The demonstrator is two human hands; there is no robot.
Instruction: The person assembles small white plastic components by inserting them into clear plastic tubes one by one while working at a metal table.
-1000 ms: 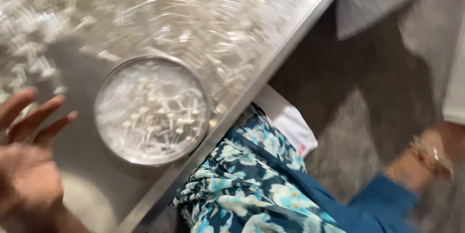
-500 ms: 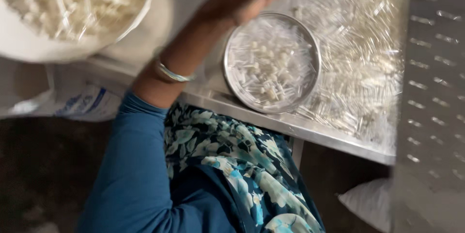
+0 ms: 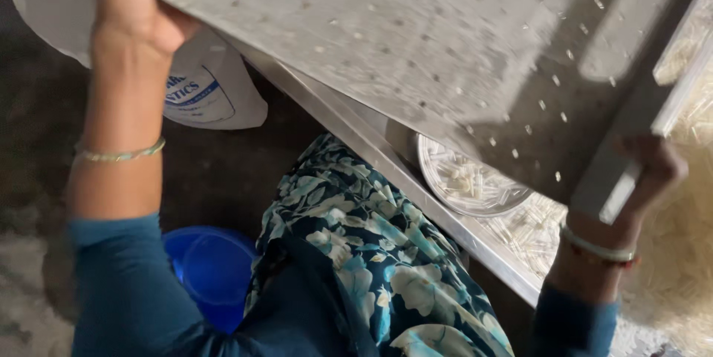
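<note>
1. left hand: raised at the upper left, closed around the left end of the perforated metal tray; a thin bracelet circles the wrist above a blue sleeve.
2. white bag: hangs behind the left forearm, below the tray's left edge, with blue print on it.
3. blue bucket: on the dark floor, low in the view, between the left sleeve and the floral garment.
4. perforated metal tray: a large grey sheet dotted with small holes, held tilted across the top of the view, spanning from 1 hand to the other and covering part of the table.
5. steel table edge: runs diagonally under the tray, just beyond the person's lap.
6. round metal dish: sits on the table, half hidden by the tray, holding small white pieces.
7. right hand: fingers curled over the tray's lower right corner, gripping it; bangles on the wrist.
8. loose white pieces: heaped on the table at the far right.
</note>
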